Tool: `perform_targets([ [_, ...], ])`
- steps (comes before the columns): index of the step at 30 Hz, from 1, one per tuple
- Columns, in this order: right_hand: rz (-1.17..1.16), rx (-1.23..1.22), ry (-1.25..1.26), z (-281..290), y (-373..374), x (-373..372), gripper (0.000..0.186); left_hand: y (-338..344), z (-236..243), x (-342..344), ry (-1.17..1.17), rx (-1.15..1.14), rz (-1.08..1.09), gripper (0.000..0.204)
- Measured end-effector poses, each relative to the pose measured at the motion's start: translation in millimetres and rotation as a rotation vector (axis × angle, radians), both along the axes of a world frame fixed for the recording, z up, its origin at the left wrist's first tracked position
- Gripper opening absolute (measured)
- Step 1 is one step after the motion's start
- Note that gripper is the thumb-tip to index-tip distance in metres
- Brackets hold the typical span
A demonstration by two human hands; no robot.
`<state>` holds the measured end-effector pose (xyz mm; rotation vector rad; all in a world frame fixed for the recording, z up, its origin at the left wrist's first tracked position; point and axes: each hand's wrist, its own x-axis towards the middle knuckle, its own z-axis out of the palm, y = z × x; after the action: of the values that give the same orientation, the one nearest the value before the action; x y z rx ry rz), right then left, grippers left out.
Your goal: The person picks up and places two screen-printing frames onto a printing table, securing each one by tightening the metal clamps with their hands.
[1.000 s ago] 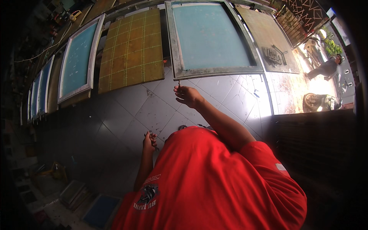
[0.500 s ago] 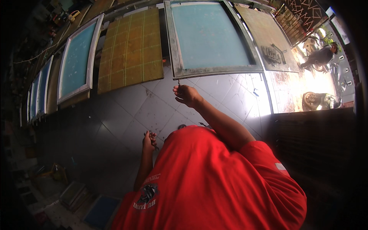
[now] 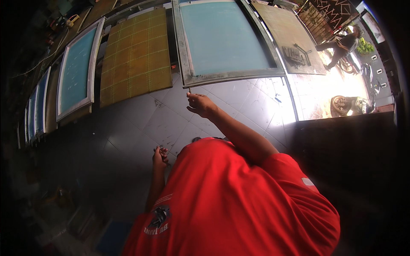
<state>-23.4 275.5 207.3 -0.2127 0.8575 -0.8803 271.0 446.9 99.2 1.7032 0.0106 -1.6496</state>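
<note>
A large screen-printing frame [image 3: 228, 38] with pale blue mesh stands tilted at the top middle. From its lower left corner a small bolt [image 3: 189, 90] sticks down. My right hand [image 3: 200, 105] reaches up to it, thumb and fingertips pinched round its lower end, the other fingers loosely curled. Low at my left side, my left hand [image 3: 160, 157] is closed round a slim dark tool; most of it is hidden by the fingers, so its exact kind does not show.
A brown board with a green grid [image 3: 136, 57] and another blue screen frame [image 3: 77, 68] stand to the left. A tan board [image 3: 290, 38] is on the right. Beneath lies a tiled floor [image 3: 171, 121]. At the far right are a person [image 3: 341, 49] and a motorbike [image 3: 352, 106].
The whole view has shifted slightly, bringing the frames a little left. My right hand stays at the bolt, its fingers slightly re-posed. The person at far right has changed stance.
</note>
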Motion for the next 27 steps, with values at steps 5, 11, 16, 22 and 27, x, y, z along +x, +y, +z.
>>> perform_targets([
  [5, 0.024, 0.073, 0.026, 12.1, -0.4, 0.2, 0.017, -1.7, 0.6, -2.4, 0.025, 0.009, 0.008, 0.035],
  [11, 0.003, 0.03, 0.064, 11.7, 3.0, 1.0, 0.009, -2.0, 0.1, 0.0, 0.034, 0.005, 0.003, 0.035],
  [16, 0.008, 0.007, 0.134, 5.0, 1.8, -2.9, 0.016, -1.3, 3.1, -0.1, 0.01, 0.038, 0.016, 0.035],
  [22, 0.047, 0.034, 0.141, 5.8, 3.7, 0.8, 0.022, -0.1, 12.4, -1.3, 0.019, 0.018, -0.006, 0.034],
  [27, 0.027, 0.035, 0.142, 14.7, 15.7, -3.8, 0.023, -2.6, 13.2, -3.5, -0.001, 0.003, -0.013, 0.035],
])
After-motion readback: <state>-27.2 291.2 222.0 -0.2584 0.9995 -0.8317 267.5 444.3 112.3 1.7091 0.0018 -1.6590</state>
